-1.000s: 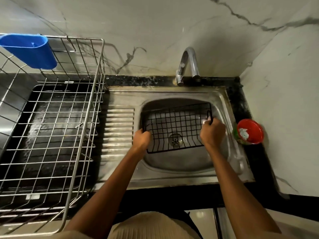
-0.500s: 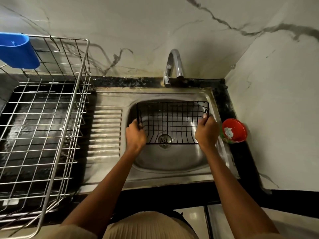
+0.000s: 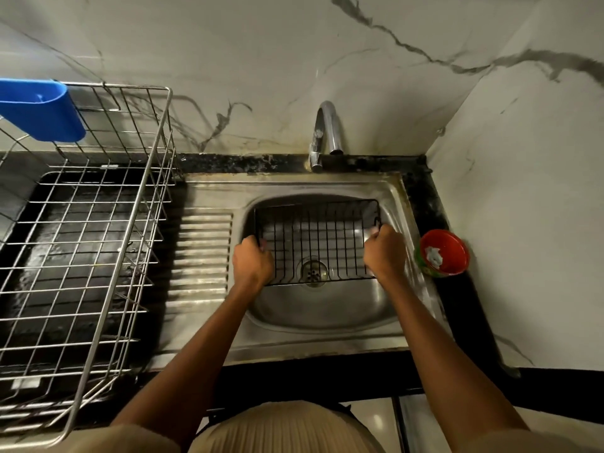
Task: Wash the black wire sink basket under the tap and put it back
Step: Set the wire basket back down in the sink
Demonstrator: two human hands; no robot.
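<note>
Both our hands curl around the black wire basket (image 3: 316, 240), left hand (image 3: 252, 263) and right hand (image 3: 385, 250) gripping opposite short ends, its long axis running left-right below the tap (image 3: 324, 132).

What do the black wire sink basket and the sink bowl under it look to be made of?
The black wire sink basket: thin metal rods in a grid, likely coated or painted black; the finish looks dull, though the coating type cannot be told. The sink bowl: apparently stainless steel, a brushed silver surface with soft reflections and stained rims. The left hand and right hand grip the basket's ends.
</note>
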